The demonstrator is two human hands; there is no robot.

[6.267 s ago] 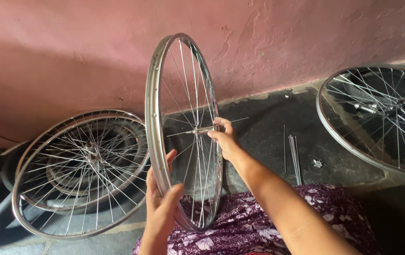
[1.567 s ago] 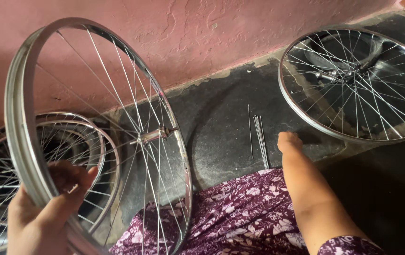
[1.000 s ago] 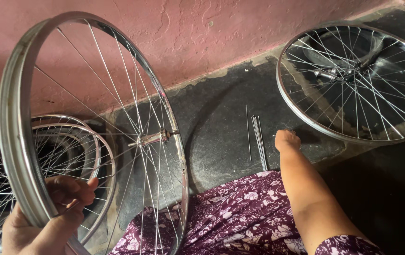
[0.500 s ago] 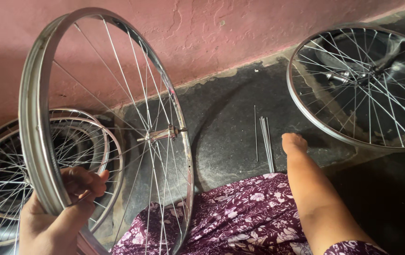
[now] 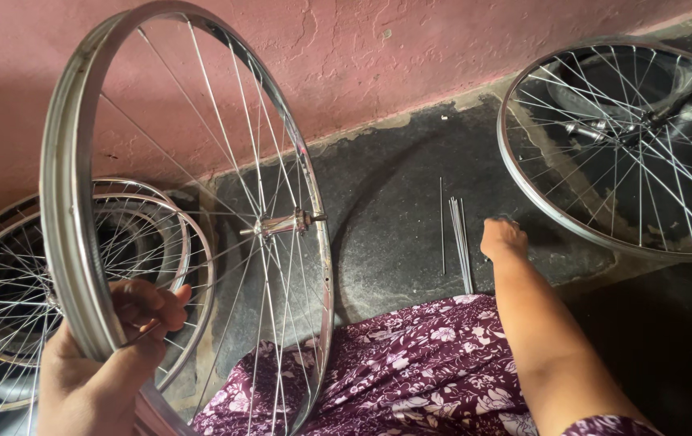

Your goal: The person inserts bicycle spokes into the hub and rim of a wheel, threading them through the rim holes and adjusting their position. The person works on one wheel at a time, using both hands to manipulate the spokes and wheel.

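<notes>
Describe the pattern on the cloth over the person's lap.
The cloth is purple with small white and pink flowers, clearest in the head view.

a floor-level bicycle wheel repair spot

spoked wheels crowd the place: one wheel (image 5: 192,218) stands upright near the person, two wheels (image 5: 55,282) lean against the rough pink wall (image 5: 410,48) at far left, another wheel (image 5: 628,145) lies at right. loose spokes (image 5: 459,238) rest on the dark concrete floor (image 5: 394,202).

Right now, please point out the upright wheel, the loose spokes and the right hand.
upright wheel (image 5: 67,242), head view, on its metal rim.
loose spokes (image 5: 460,242), head view, mid-length of the bundle.
right hand (image 5: 503,240), head view, its back.
</notes>
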